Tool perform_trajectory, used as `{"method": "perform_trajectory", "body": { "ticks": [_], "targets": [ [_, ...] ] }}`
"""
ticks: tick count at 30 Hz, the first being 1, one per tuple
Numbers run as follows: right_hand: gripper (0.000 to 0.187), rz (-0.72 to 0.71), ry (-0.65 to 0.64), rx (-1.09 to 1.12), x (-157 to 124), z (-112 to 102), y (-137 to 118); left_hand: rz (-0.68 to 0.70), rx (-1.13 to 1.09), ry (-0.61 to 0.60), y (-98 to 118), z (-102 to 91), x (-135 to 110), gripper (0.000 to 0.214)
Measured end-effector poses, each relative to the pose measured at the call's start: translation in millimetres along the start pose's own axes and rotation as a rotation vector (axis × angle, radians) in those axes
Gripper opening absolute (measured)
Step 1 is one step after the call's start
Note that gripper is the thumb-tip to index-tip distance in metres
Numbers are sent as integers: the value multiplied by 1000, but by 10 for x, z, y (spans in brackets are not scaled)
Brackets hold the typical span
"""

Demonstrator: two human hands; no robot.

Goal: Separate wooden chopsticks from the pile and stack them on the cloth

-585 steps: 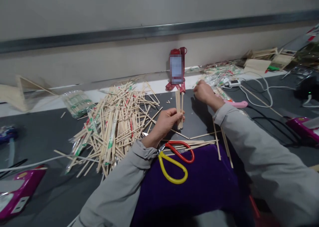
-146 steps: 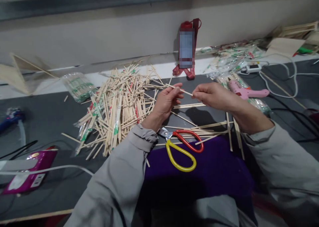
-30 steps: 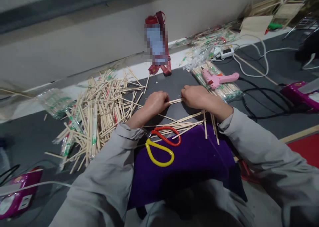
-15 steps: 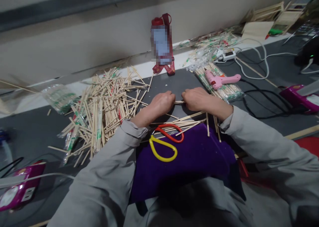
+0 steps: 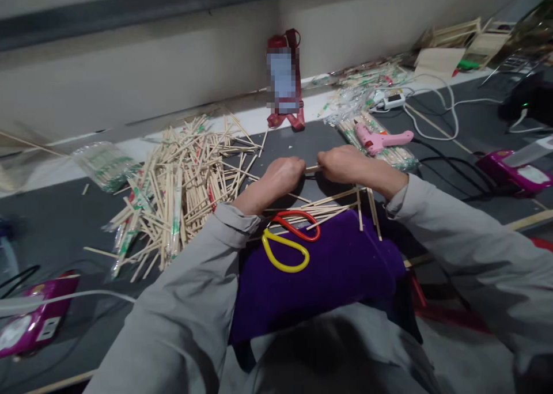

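My left hand (image 5: 283, 177) and my right hand (image 5: 343, 162) are both closed, knuckles up, a short gap apart. Between them shows a short length of pale wooden chopsticks (image 5: 311, 169), gripped at both ends; how many there are I cannot tell. Below my hands, loose chopsticks (image 5: 332, 208) lie across the near edge of the grey tabletop and a purple cloth (image 5: 319, 279). Scissors with one red and one yellow handle (image 5: 285, 256) rest on the cloth, their blades hidden near my left sleeve.
A large heap of loose chopsticks (image 5: 190, 181) spreads on the left, beside a wrapped bundle (image 5: 106, 166). A pink glue gun (image 5: 382, 137) lies on packed chopsticks at right. Purple power strips (image 5: 514, 172) with cables stand at both sides. A red-capped bottle (image 5: 283, 83) leans at the wall.
My hands keep their grip on the chopsticks, which now tilt slightly up toward my right hand. The whole view has shifted a little.
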State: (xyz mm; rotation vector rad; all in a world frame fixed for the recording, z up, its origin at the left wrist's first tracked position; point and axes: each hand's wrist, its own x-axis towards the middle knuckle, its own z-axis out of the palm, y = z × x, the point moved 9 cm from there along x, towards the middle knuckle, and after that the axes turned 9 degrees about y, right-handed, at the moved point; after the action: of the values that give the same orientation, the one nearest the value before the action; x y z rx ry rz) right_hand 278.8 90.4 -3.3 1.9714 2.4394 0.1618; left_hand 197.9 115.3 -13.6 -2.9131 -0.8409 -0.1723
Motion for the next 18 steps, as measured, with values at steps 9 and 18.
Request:
{"method": "perform_trajectory", "body": {
  "ticks": [9,18],
  "targets": [
    [17,112,570,1127,102,-807,171,-211,-1035,257,-370,-375,13,23],
    [12,52,361,1119,267,-457,-59,-309,-1098,174,-397,-88,-62,36]
  ]
}}
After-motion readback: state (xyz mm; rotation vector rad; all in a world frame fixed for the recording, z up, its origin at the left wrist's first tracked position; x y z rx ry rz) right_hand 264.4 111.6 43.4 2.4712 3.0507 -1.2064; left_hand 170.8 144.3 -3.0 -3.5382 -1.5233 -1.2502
